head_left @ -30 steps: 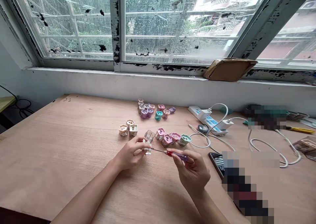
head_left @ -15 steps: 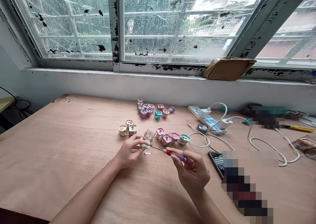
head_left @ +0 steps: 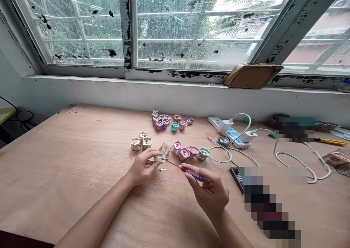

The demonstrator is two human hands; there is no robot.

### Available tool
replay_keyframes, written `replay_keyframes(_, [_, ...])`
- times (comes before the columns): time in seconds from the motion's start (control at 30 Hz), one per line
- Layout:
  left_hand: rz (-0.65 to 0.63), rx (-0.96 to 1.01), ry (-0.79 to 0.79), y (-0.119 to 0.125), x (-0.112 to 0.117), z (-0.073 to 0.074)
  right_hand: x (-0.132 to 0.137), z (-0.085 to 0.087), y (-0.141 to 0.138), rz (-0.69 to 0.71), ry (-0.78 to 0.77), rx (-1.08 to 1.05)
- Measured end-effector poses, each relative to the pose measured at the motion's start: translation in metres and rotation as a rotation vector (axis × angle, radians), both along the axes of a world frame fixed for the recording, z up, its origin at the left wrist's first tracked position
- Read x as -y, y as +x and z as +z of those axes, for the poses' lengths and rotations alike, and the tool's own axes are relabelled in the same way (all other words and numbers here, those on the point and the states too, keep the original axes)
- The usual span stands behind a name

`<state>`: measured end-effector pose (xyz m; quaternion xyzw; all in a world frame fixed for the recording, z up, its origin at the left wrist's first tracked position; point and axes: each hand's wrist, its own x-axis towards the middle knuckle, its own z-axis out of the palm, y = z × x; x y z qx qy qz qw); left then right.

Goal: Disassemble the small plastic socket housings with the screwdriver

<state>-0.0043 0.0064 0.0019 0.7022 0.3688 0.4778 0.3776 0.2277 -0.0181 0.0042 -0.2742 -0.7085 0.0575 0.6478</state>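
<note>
Now the left hand (head_left: pixel 143 166) has its fingers clamped on a small pale plug housing (head_left: pixel 160 159). The right hand (head_left: pixel 209 191) pinches a red-and-purple screwdriver (head_left: pixel 191 173), whose tip has just come in against that housing. A small metal piece (head_left: pixel 162 169) lies just below on the plywood table (head_left: pixel 68 175). Pink and green plug housings (head_left: pixel 183 154) stand just beyond, limiting forward room.
</note>
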Motion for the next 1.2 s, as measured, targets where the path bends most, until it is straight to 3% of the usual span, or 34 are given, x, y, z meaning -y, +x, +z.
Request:
replay_keyframes(0.6, [-0.021,-0.006,-0.108,-0.001,-0.001,-0.007,-0.003,0.005,-0.005,0.043,-0.042,-0.127])
replay_keyframes(0.8, [-0.006,-0.024,-0.086,-0.001,0.000,-0.005,-0.002,0.011,-0.006,0.093,-0.044,-0.187])
replay_keyframes(1.2, [-0.012,-0.091,0.012,-0.001,0.003,-0.001,-0.001,0.002,-0.002,0.058,-0.081,-0.105])
